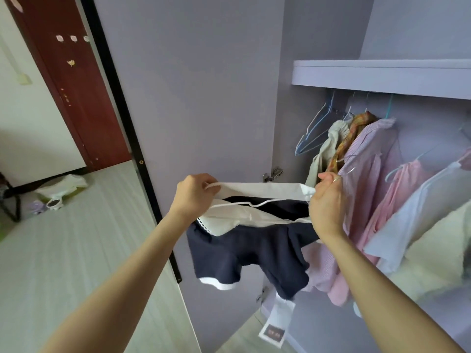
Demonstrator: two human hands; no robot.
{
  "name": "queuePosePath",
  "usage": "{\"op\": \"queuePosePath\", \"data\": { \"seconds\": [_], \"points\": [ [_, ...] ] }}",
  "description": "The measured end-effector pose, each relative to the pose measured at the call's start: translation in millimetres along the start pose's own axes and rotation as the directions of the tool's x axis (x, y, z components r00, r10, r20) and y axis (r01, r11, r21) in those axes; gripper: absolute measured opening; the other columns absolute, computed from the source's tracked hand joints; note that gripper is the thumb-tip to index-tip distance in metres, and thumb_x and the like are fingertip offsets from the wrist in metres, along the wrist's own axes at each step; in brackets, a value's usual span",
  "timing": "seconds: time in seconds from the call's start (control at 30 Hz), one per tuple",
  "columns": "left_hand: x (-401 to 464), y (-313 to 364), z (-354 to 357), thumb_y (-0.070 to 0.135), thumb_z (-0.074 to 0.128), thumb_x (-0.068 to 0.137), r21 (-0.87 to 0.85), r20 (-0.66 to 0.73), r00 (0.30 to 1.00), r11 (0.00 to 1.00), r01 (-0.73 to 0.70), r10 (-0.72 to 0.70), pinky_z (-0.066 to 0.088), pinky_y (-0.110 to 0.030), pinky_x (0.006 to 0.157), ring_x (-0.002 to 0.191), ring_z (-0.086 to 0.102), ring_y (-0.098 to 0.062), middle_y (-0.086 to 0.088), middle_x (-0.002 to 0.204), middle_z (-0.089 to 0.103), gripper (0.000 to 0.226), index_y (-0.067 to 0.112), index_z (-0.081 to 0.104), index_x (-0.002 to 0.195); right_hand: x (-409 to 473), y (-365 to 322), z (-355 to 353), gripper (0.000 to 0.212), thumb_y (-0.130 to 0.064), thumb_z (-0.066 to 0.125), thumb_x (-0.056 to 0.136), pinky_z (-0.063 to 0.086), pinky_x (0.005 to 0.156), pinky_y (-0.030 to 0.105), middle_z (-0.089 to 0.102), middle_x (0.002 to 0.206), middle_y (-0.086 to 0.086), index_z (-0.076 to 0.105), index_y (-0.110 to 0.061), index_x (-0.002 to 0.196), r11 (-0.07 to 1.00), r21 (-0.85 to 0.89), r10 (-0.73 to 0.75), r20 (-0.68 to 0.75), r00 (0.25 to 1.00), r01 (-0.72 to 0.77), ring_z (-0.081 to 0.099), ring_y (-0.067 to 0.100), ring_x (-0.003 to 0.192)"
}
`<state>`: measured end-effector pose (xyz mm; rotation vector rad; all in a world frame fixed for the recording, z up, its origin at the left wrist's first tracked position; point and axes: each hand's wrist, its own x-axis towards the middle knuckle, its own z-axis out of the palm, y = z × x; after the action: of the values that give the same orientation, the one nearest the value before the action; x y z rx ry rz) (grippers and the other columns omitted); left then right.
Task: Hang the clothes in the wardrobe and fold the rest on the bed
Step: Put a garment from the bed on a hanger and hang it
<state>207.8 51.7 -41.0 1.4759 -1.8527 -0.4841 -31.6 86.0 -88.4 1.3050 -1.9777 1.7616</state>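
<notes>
Navy top (244, 253) w/ white collar, both hands' fingers (204, 186) pinching collar.

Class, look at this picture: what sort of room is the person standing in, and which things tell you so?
Most likely a bedroom at home. An open wardrobe holds shirts on hangers, a red-brown door stands behind, and the person's hands are putting a navy-and-white top on a hanger.
</notes>
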Motion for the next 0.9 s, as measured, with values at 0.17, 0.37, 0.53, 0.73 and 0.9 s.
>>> {"op": "queuePosePath", "data": {
  "seconds": [0.17,0.37,0.53,0.73,0.9],
  "points": [
    [-7.5,-7.7,4.4,0.011,0.066,0.083,-0.229,0.132,0.975,0.952,0.203,-0.176,0.036,-0.021,0.054,0.064,0.049,-0.015,0.003,0.067,0.055,0.012,0.017,0.062,0.072,9.8,6.4,-0.3,0.028,0.006,0.033,0.091,0.044,0.074,0.045,0.056,0.101,0.033,0.056,0.009,0.106,0.988,-0.114,0.111,0.067,0.992,-0.103,0.058,0.048,0.090],
    [-11.3,13.1,0.4,0.008,0.061,0.086,-0.448,0.195,0.973,0.871,0.200,-0.123,0.040,-0.023,0.056,0.060,0.050,-0.015,-0.001,0.070,0.055,0.015,0.016,0.060,0.074,4.7,19.4,14.5,0.030,0.014,0.036,0.082,0.038,0.081,0.025,0.058,0.102,0.024,0.058,0.007,0.100,0.831,0.277,0.497,0.023,0.868,-0.483,0.056,0.036,0.103],
    [-7.0,43.5,-13.4,0.007,0.057,0.091,-0.551,0.242,0.970,0.828,0.108,0.035,0.045,-0.026,0.058,0.061,0.056,-0.015,-0.003,0.074,0.061,0.013,0.014,0.057,0.080,-8.1,12.9,27.6,0.036,0.011,0.034,0.085,0.042,0.056,0.022,0.046,0.070,0.005,0.043,-0.020,0.067,0.436,0.584,0.743,0.195,0.640,-0.685,0.049,0.010,0.055],
    [-8.2,72.3,-25.3,0.003,0.055,0.090,-0.578,0.236,0.954,0.816,-0.016,0.186,0.047,-0.024,0.061,0.063,0.057,-0.015,-0.004,0.072,0.062,0.010,0.007,0.056,0.081,-24.0,-17.7,50.1,0.026,-0.006,0.031,0.096,0.042,0.056,0.017,0.055,0.064,0.000,0.053,-0.011,0.083,0.439,0.571,0.636,0.348,0.689,-0.694,0.052,0.010,0.057],
    [-5.4,70.2,-53.9,0.006,0.057,0.090,-0.739,0.231,0.956,0.672,0.052,0.179,0.048,-0.022,0.056,0.059,0.057,-0.014,-0.004,0.072,0.061,0.009,0.010,0.057,0.082,-38.5,-24.0,56.3,0.035,-0.005,0.023,0.100,0.035,0.058,-0.005,0.060,0.097,-0.001,0.055,0.001,0.113,0.649,0.465,0.480,0.365,0.798,-0.603,0.054,0.010,0.088]
  ]
}}
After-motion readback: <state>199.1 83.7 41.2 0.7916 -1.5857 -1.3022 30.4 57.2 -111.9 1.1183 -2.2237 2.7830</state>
